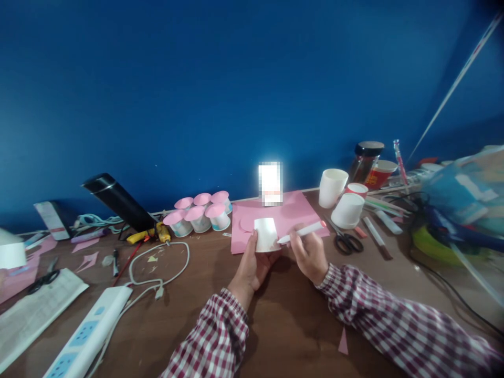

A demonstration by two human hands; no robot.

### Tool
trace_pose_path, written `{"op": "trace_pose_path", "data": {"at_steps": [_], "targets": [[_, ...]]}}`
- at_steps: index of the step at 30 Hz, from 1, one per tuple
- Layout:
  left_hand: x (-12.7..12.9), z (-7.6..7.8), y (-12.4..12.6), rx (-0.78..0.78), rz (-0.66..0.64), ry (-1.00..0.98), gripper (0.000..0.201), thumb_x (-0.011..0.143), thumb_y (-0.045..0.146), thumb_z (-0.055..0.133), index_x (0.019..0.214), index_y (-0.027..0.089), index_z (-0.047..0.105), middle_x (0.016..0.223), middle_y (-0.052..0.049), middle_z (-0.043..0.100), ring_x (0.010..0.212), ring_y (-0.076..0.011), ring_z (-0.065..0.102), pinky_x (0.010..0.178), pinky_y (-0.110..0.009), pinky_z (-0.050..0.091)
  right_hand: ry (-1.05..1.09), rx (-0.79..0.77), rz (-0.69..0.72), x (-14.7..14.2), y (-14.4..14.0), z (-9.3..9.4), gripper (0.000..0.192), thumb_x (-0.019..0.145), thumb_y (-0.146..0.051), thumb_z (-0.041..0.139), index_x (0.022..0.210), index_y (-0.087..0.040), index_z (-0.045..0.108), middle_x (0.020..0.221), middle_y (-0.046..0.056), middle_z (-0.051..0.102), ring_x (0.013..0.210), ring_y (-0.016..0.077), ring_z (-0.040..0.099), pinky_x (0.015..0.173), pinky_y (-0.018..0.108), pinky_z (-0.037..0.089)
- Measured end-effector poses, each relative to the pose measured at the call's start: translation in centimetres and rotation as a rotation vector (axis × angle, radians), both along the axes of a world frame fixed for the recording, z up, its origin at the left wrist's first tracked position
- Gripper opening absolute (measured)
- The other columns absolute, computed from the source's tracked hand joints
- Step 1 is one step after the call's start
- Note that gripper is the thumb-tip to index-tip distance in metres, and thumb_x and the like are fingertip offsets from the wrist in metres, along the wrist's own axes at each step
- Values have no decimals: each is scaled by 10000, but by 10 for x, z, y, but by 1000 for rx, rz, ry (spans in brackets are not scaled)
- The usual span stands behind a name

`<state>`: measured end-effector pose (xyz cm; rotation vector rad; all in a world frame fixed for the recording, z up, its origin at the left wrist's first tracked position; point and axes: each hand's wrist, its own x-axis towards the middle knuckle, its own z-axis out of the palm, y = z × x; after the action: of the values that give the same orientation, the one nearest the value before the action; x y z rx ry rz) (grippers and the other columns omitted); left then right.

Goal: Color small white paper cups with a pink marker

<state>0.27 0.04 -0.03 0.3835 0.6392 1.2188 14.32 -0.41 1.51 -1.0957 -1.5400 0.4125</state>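
A white paper cup point(266, 234) is held in my left hand point(254, 262), its fingers wrapped round the side and underneath. My right hand point(309, 252) grips a white marker point(307, 231) with a reddish end pointing up and right. The marker's other end meets or nearly meets the right side of the cup; contact is hard to tell. Behind the cup lies a sheet of pink paper point(293, 207) with a rounded pink piece point(247, 224) on it. Black-handled scissors point(348, 243) rest to the right of my right hand.
Several small cups with pink tops point(196, 212) stand at the back left. White cups point(348, 211) stand at the right, near a dark-lidded jar point(368, 157). A power strip point(88, 331), a looping cable point(132, 262) and a black cylinder point(118, 199) occupy the left.
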Motion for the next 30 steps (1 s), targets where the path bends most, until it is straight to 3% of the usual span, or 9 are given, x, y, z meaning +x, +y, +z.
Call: {"op": "trace_pose_path", "data": {"at_steps": [8, 16, 30], "targets": [[-1, -2, 3, -7, 10, -10, 406, 836, 457, 574, 1060, 121, 612, 874, -95, 684, 809, -198, 653, 795, -348, 541, 3, 4, 30, -2, -3, 7, 196, 897, -287, 429, 740, -207, 516, 515, -13, 554, 461, 134, 532, 485, 232, 446], [0, 2, 0, -27, -5, -14, 387, 847, 442, 564, 1052, 117, 608, 864, -92, 689, 760, -178, 655, 766, -323, 542, 19, 2, 2, 0, 0, 1, 208, 915, -268, 420, 748, -199, 524, 579, 1, 589, 533, 142, 581, 530, 234, 460], [-2, -1, 2, -7, 7, -34, 396, 834, 453, 581, 1039, 118, 626, 864, -88, 695, 807, -190, 663, 822, -345, 541, 14, -7, 10, -1, -2, 0, 185, 899, -268, 426, 751, -199, 513, 532, -22, 547, 453, 117, 514, 458, 222, 409]]}}
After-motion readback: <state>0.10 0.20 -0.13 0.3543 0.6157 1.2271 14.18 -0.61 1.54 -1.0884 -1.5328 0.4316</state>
